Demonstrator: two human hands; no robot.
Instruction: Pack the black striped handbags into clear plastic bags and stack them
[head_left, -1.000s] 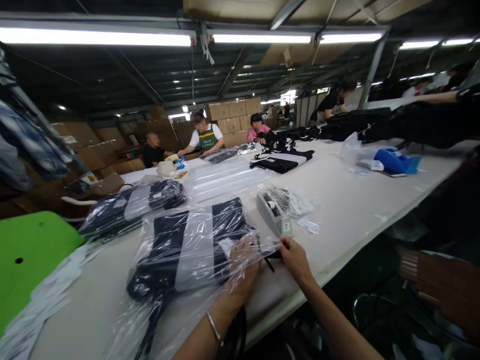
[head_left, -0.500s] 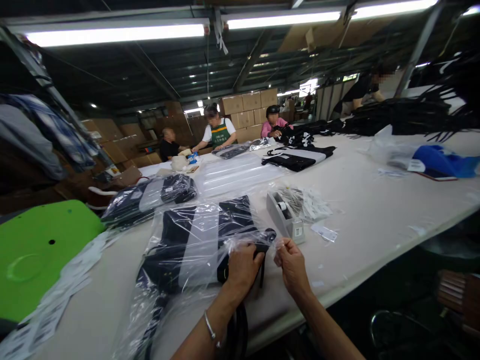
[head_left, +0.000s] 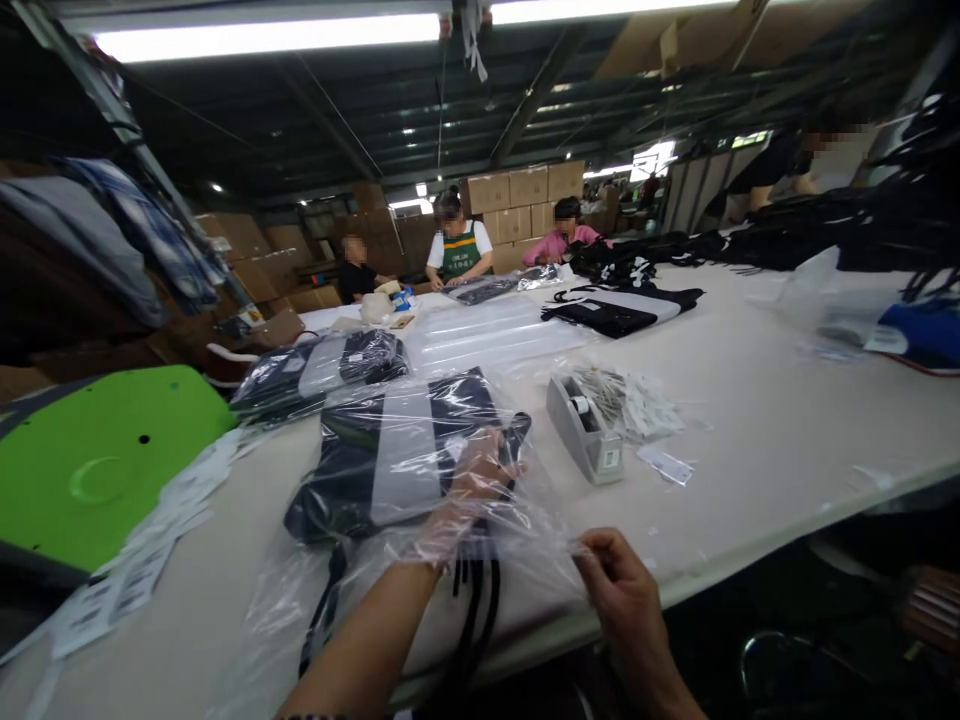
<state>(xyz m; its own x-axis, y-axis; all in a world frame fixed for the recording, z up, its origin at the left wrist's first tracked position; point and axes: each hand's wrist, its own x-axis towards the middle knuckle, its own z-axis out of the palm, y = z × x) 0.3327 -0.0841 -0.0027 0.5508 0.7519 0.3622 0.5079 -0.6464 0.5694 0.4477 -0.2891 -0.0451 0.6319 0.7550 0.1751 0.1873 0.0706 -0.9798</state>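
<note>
On a pale table [head_left: 780, 410], near and left, a clear plastic bag [head_left: 544, 525] covers a dark folded bundle [head_left: 409, 450]. My left hand [head_left: 478, 470], under the plastic, touches the bundle, grip unclear; my right hand [head_left: 624, 585] pinches the bag's right edge.

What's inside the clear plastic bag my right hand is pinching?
Through the clear plastic bag you can see a folded dark fabric item with a pale grey band, and your left hand under the film. The item's underside and inner folds are covered from view.
</note>
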